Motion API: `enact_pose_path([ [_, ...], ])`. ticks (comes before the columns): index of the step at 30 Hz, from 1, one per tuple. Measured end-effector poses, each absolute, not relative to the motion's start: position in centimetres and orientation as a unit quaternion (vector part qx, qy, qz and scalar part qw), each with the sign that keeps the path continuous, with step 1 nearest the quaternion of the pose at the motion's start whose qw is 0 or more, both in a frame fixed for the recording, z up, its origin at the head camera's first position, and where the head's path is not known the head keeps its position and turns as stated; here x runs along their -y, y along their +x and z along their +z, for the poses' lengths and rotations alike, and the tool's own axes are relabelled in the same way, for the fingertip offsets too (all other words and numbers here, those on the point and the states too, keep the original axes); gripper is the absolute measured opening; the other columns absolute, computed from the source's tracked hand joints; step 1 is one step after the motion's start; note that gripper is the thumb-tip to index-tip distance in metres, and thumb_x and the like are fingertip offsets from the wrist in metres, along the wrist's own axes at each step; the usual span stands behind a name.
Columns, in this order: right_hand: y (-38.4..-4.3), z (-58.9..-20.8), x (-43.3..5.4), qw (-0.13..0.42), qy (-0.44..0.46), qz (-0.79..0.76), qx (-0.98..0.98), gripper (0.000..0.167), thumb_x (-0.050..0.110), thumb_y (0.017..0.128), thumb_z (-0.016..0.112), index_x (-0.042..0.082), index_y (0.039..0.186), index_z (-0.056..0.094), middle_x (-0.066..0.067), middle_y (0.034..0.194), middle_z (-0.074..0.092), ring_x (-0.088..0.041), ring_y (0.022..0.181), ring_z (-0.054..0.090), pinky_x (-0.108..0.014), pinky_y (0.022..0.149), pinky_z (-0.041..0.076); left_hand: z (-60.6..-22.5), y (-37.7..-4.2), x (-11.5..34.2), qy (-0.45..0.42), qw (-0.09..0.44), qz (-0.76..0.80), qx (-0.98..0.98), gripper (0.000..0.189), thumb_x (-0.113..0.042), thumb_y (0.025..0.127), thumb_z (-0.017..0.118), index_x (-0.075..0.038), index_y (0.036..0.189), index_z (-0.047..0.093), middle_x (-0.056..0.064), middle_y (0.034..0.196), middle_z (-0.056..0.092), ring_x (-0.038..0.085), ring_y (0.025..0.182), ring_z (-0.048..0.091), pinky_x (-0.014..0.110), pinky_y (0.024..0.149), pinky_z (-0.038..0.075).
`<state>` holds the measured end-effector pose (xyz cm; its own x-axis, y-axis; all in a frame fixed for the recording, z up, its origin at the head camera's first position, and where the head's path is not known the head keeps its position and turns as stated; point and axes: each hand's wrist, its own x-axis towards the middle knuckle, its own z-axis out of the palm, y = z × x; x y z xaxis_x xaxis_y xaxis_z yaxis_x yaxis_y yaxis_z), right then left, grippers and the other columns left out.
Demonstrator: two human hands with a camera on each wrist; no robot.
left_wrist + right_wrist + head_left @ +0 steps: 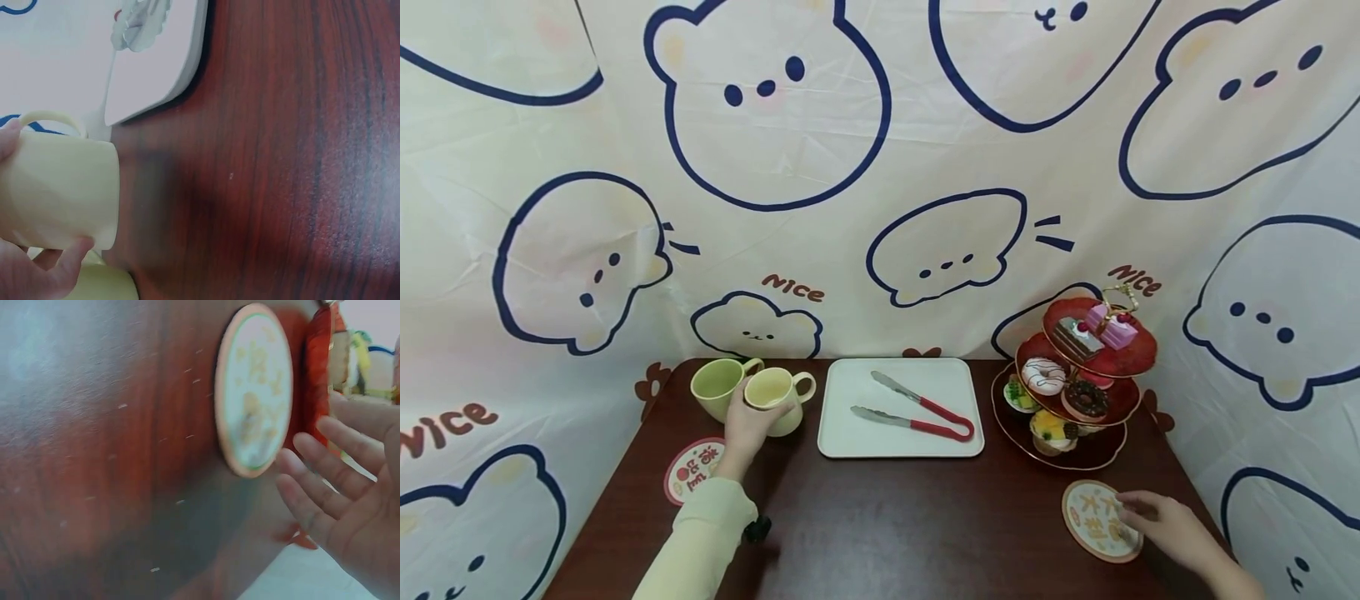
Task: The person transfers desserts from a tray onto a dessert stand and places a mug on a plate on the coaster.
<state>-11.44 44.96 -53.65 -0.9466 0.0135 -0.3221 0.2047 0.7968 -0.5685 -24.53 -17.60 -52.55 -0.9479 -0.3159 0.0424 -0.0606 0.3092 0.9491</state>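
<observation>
My left hand [756, 425] grips a pale yellow mug [784, 421] around its body, thumb on one side and fingers on the other, its handle pointing right. Just behind it to the left stands a green mug [715, 385], partly covered by my hand. A round red-rimmed coaster [681, 475] lies under my left wrist. On the right, my right hand [1172, 529] hovers beside a round orange-rimmed coaster [1093, 518]. Its fingers are spread and relaxed in the right wrist view, holding nothing, fingertips close to the coaster [255, 394].
A white tray [842, 446] stands at the back middle, bearing red-handled tongs [936, 425]. To its right rises a three-tier red stand [1138, 358] of cakes and doughnuts. The dark wooden table [910, 533] meets a cartoon-printed cloth [955, 150] behind.
</observation>
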Motion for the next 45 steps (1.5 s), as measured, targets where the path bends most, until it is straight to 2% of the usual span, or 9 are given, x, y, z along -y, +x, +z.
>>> enact_pose_path([
  [3,-11.7,-52.4,-43.8,0.163,0.036,-0.320,-0.933,0.053,0.038,0.098,0.069,-0.006,0.128,0.065,-0.020,0.116,0.070,-0.033,0.102,0.068,-0.051,0.082,0.056,-52.2,-24.4,17.6,0.113,0.107,-0.579,0.800,0.096,-0.012,0.077,0.089,0.002,0.153,0.032,0.026,0.147,0.044,0.039,0.134,0.043,0.050,0.115,0.031],
  [11,-12.2,-49.6,-41.3,0.152,-0.021,-0.350,-0.924,0.049,0.031,0.099,0.068,-0.004,0.132,0.063,-0.012,0.114,0.071,-0.021,0.095,0.067,-0.035,0.074,0.055,-51.5,-23.7,17.2,0.101,0.091,-0.579,0.804,0.097,-0.014,0.077,0.090,0.000,0.154,0.033,0.025,0.148,0.044,0.038,0.135,0.042,0.050,0.115,0.030],
  [18,-12.4,-47.5,-39.3,0.122,-0.072,-0.345,-0.928,0.048,0.030,0.099,0.068,-0.001,0.135,0.062,-0.018,0.126,0.067,-0.032,0.107,0.067,-0.043,0.081,0.056,-50.2,-22.9,16.4,0.089,0.077,-0.573,0.811,0.100,-0.016,0.077,0.090,0.001,0.155,0.030,0.026,0.149,0.043,0.039,0.135,0.042,0.054,0.115,0.031],
  [25,-12.6,-46.4,-36.7,0.040,-0.095,-0.349,-0.931,0.045,0.027,0.098,0.070,0.002,0.135,0.064,-0.019,0.132,0.063,-0.032,0.107,0.068,-0.033,0.079,0.057,-49.2,-22.3,15.6,0.062,0.071,-0.564,0.821,0.096,-0.015,0.076,0.091,-0.001,0.153,0.034,0.023,0.147,0.046,0.039,0.133,0.044,0.053,0.113,0.034],
  [29,-13.0,-46.1,-35.4,0.027,-0.106,-0.367,-0.924,0.043,0.025,0.099,0.069,0.001,0.135,0.063,-0.020,0.131,0.063,-0.031,0.105,0.069,-0.028,0.078,0.057,-49.0,-22.0,15.2,0.052,0.056,-0.558,0.827,0.096,-0.017,0.077,0.091,-0.002,0.153,0.035,0.023,0.147,0.046,0.038,0.133,0.045,0.054,0.112,0.036],
  [36,-13.5,-45.8,-33.2,0.019,-0.148,-0.372,-0.916,0.038,0.021,0.100,0.068,0.004,0.134,0.065,-0.014,0.129,0.065,-0.030,0.108,0.068,-0.030,0.082,0.057,-48.5,-21.3,14.1,0.039,0.041,-0.565,0.823,0.097,-0.018,0.076,0.091,-0.003,0.154,0.035,0.022,0.147,0.047,0.036,0.133,0.046,0.052,0.112,0.036],
  [40,-13.7,-46.3,-31.6,0.003,-0.166,-0.366,-0.916,0.037,0.021,0.099,0.070,0.007,0.133,0.066,-0.011,0.128,0.066,-0.030,0.108,0.067,-0.037,0.085,0.058,-48.4,-20.9,13.3,0.019,0.045,-0.560,0.827,0.095,-0.018,0.074,0.093,-0.003,0.151,0.039,0.021,0.143,0.052,0.036,0.129,0.049,0.052,0.109,0.038],
  [45,-14.1,-46.9,-29.7,-0.003,-0.211,-0.387,-0.898,0.036,0.016,0.097,0.071,0.005,0.131,0.066,-0.014,0.127,0.066,-0.029,0.109,0.066,-0.042,0.088,0.058,-48.7,-20.2,12.5,-0.008,0.042,-0.556,0.830,0.093,-0.018,0.072,0.094,-0.004,0.149,0.043,0.020,0.138,0.057,0.034,0.125,0.054,0.052,0.105,0.041],
])
